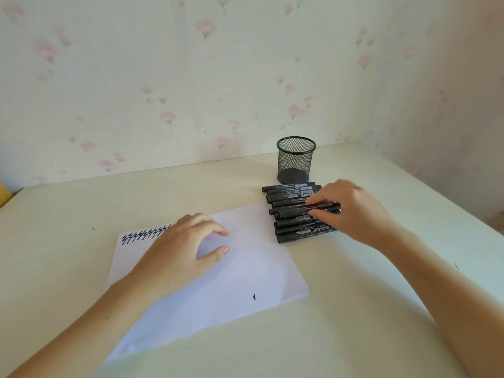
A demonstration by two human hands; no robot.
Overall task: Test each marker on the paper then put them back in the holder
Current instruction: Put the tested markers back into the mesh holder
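Several black markers [296, 214] lie side by side in a row right of the white paper [245, 268]. My right hand [351, 211] rests over the row, its thumb and fingers pinched on one black marker [305, 209] lying slightly above the rest. My left hand [185, 249] rests on the paper, fingers curled apart, holding nothing. A row of black zigzag test marks [144, 234] runs along the paper's far left edge, partly hidden by my left hand; one small mark [254, 296] sits near the front edge. The black mesh holder [296, 159] stands empty behind the markers.
The pale table [354, 309] meets a flowered wall [191, 77] at the back and another on the right. The table's right edge slants down at the far right.
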